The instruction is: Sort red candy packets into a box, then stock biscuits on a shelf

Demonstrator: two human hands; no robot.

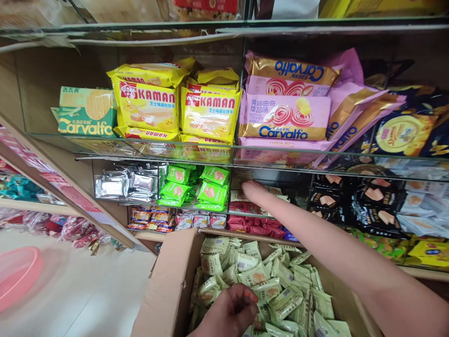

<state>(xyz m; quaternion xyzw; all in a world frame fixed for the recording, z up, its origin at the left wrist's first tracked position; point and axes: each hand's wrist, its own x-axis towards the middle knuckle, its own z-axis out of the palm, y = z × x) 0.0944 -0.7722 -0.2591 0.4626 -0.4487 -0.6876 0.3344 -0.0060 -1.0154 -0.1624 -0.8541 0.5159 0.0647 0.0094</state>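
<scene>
An open cardboard box (175, 276) in front of me holds many small pale-green snack packets (286, 299). My left hand (233, 309) hovers low over these packets, its fingers curled and the thumb close to them; whether anything is inside the curl is hidden. Beyond the box, my right hand (257, 193) reaches onto a lower glass shelf, beside a few pale packets (242, 194) lying there. Its fingertips are out of sight. Bright green packets (212, 189) stand just left of that hand, and red packets (256, 227) lie below it.
On the glass shelf (196, 157) above sit yellow wafer packs (147, 105) and pink cookie packs (286, 117). Silver packets (112, 184) and black packets (377, 199) flank the lower shelf. A pink basin (19, 276) stands on the floor at left.
</scene>
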